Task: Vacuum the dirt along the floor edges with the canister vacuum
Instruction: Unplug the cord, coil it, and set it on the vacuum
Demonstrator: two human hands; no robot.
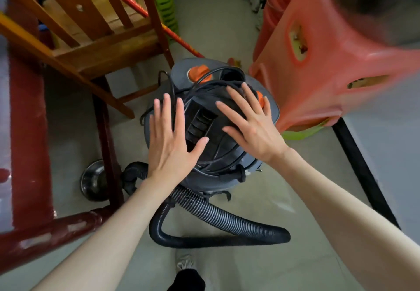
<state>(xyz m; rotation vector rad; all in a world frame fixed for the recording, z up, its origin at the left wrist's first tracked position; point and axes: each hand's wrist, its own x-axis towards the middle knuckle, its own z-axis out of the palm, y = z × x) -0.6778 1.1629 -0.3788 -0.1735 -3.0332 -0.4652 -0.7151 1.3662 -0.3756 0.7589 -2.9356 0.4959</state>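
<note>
A dark grey canister vacuum (229, 154) with orange knobs stands on the floor in the middle of the head view, its black power cord (204, 86) coiled on the lid. A black ribbed hose (218, 218) loops from its near side across the floor. My left hand (170, 145) is spread flat with straight fingers over the left of the lid. My right hand (252, 124) is spread the same way over the right of the lid, fingertips at the cord. Neither hand grips anything.
A wooden chair (91, 40) stands close on the left behind a dark red frame (29, 131). A stack of orange plastic stools (318, 63) crowds the right. A steel bowl (95, 181) lies on the floor by the red leg. My shoe (186, 265) is below the hose.
</note>
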